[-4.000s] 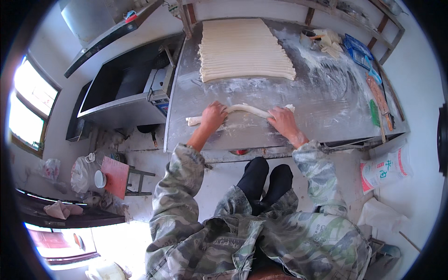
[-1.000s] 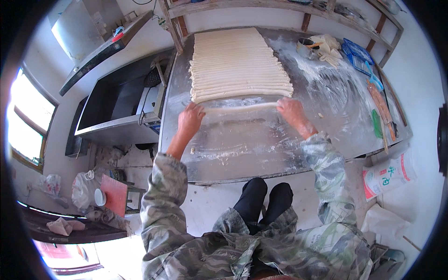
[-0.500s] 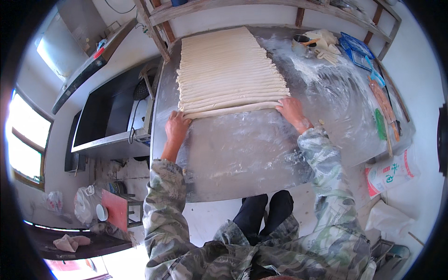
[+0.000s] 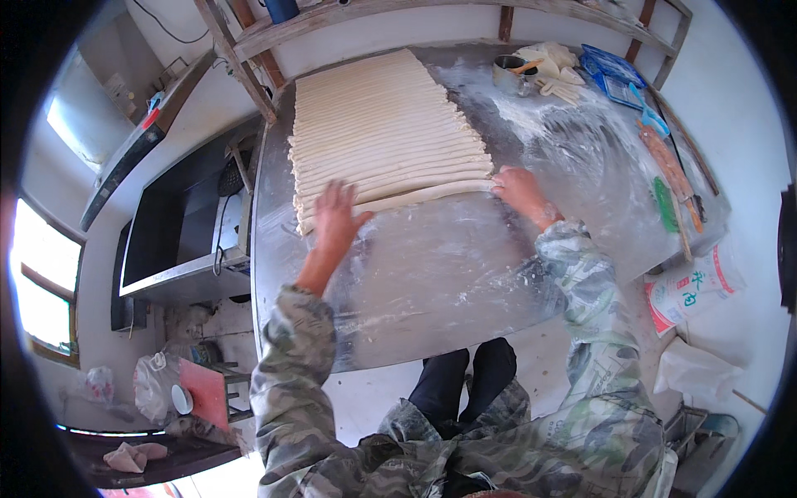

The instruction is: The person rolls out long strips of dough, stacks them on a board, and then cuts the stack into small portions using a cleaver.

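Note:
Many pale dough ropes (image 4: 378, 124) lie side by side in close rows on the grey metal table (image 4: 448, 274). The nearest dough rope (image 4: 432, 194) runs along the front edge of the rows. My left hand (image 4: 335, 220) is over its left part with fingers spread, hiding that stretch; whether it touches the dough I cannot tell. At the other end, my right hand (image 4: 520, 192) has its fingers pinched on the rope's right tip. Both of my forearms are in camouflage sleeves.
White flour (image 4: 540, 124) is smeared on the table's right side. A metal pot (image 4: 510, 76), a blue package (image 4: 613, 75), a rolling pin (image 4: 667, 162) and a green scraper (image 4: 665, 204) lie there. A wooden shelf (image 4: 374, 17) spans the back; a black stove unit (image 4: 187, 199) stands left.
My left hand has let go of the rope's left end, opened, and moved inward over the dough. My right hand stays at the right end. The whole view has shifted slightly.

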A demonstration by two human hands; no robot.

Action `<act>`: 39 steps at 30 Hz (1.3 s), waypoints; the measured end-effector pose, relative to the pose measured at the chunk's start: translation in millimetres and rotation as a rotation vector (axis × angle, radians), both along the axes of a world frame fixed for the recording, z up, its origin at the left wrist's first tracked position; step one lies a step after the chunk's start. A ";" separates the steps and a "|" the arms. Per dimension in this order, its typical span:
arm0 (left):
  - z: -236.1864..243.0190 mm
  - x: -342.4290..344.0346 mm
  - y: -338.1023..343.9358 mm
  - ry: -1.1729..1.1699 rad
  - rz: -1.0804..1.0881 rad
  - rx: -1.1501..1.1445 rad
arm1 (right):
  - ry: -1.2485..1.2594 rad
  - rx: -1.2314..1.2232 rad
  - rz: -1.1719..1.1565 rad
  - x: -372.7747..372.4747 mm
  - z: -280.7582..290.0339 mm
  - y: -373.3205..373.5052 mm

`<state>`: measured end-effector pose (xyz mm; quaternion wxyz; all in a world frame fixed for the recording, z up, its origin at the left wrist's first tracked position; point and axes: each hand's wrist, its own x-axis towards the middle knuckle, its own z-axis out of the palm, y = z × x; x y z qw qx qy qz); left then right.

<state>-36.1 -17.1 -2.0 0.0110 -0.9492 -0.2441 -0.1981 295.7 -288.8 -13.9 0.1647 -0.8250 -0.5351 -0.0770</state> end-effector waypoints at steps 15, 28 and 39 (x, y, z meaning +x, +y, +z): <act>-19.8 188.7 -94.3 -0.005 -0.147 -0.066 | -0.133 -0.048 0.089 13.8 8.7 3.8; -32.3 200.9 -86.0 -0.021 -0.338 0.034 | -0.128 0.039 0.167 6.7 12.3 18.4; -22.7 103.3 -7.2 -0.035 -0.179 0.079 | -0.203 -0.060 0.108 22.0 3.5 16.8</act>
